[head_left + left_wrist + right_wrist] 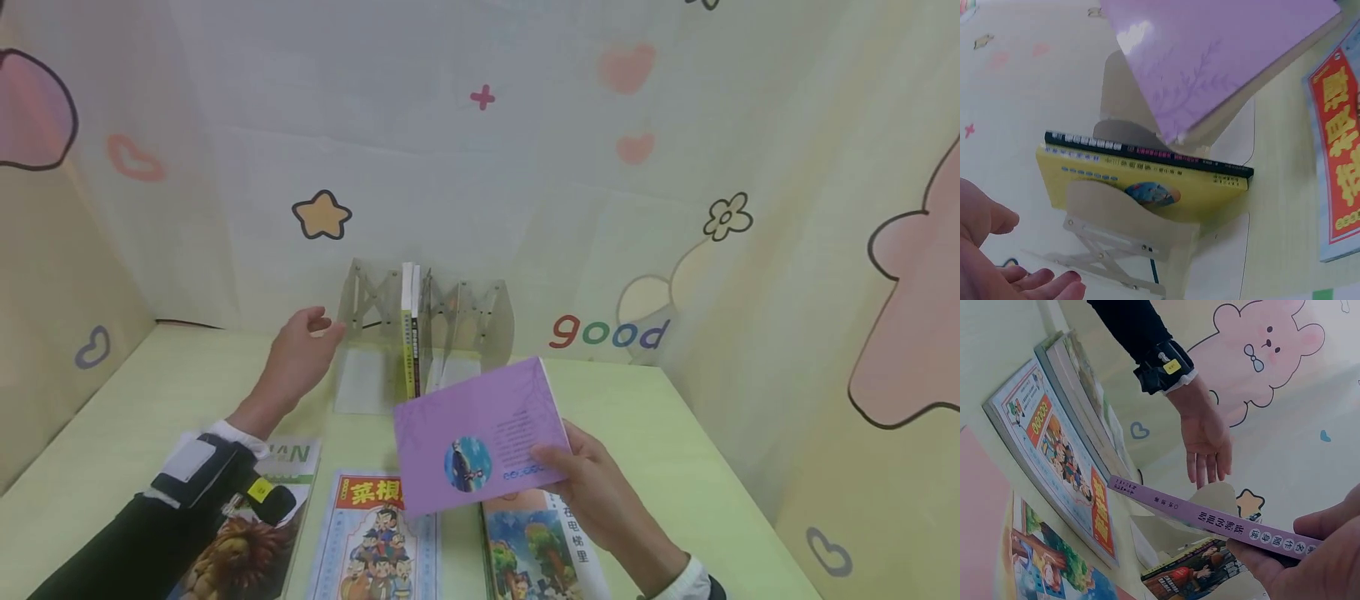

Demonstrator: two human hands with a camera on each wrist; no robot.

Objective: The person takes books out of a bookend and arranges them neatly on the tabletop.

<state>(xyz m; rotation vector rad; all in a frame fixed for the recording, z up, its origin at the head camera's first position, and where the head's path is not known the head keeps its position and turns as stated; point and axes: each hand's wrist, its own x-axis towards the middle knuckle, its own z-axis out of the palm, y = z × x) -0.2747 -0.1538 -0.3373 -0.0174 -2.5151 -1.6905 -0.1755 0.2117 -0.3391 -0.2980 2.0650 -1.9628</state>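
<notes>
Purple book [480, 437] gripped in rt hand [592, 492], spine text only in rt-wrist view; lt hand [296, 358] open by rack [427, 321].

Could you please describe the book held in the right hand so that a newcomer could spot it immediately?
Start at the folding book rack against the back wall. Just in front of it, the right hand grips a purple book above the table. Unlike the picture-covered books lying flat below, it is plain purple with one small round picture.

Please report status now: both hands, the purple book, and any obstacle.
Left hand open, fingers at the folding book rack. Right hand grips purple book, held in air before rack. Two books already upright in rack; nothing blocks the free slots.
</notes>
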